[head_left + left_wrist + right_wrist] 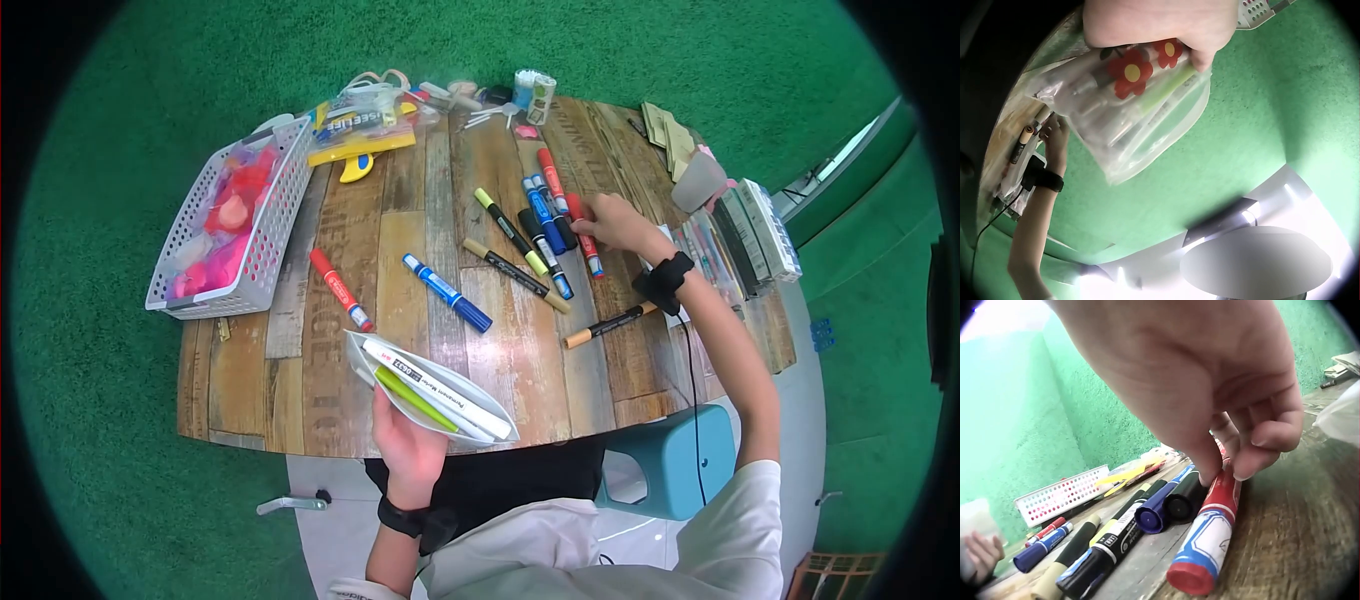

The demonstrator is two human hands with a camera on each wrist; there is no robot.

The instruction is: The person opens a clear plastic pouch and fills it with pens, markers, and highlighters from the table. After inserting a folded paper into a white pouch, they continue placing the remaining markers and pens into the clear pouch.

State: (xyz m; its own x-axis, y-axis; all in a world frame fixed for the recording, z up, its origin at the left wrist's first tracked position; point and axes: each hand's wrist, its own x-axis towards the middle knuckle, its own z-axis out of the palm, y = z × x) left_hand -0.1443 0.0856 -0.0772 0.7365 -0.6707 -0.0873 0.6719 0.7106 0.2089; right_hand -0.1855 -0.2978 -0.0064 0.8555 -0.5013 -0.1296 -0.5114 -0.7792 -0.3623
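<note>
My left hand (pixel 408 445) holds a clear zip pouch (pixel 1094 109) printed with red flowers, its mouth spread wide. A white permanent marker (pixel 435 390) and a green pen (pixel 415 398) lie inside. On the table, the right hand (pixel 618 222) pinches a red marker (pixel 1202 540) between thumb and fingertips, its red end toward the wrist camera. Close beside it lie blue markers (pixel 540 215), black markers and another red marker (pixel 551 178). Nearer the pouch are a blue marker (pixel 447 292) and a red marker (pixel 341 290).
A white perforated basket (pixel 280 215) of pink and red items stands at the left. Behind are a yellow-edged bag (pixel 360 130) and cotton swabs (pixel 490 115). Boxes (pixel 755 235) line the right side. An orange-tipped marker (pixel 610 326) lies near the right wrist strap, whose cable hangs down.
</note>
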